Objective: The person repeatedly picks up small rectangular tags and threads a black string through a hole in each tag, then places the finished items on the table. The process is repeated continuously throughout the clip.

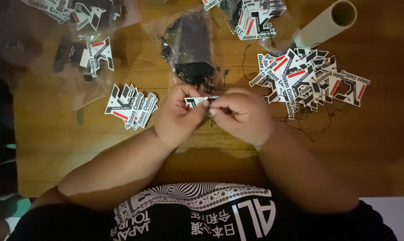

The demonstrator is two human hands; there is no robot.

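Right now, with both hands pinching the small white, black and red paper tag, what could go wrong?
1. The thin black string between the right hand and left hand may slip; the light is dim.
2. A forearm might scatter the stack of tags beside the left hand.
3. Loose black strings by the tag pile may tangle.

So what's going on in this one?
A person at a wooden table holds one small printed tag between both hands: the left hand pinches it while the right hand works a thin black string at its end. A small stack of tags lies to the left, a bigger scattered pile with strings to the right. A clear bag of black strings and a cardboard tube lie behind.
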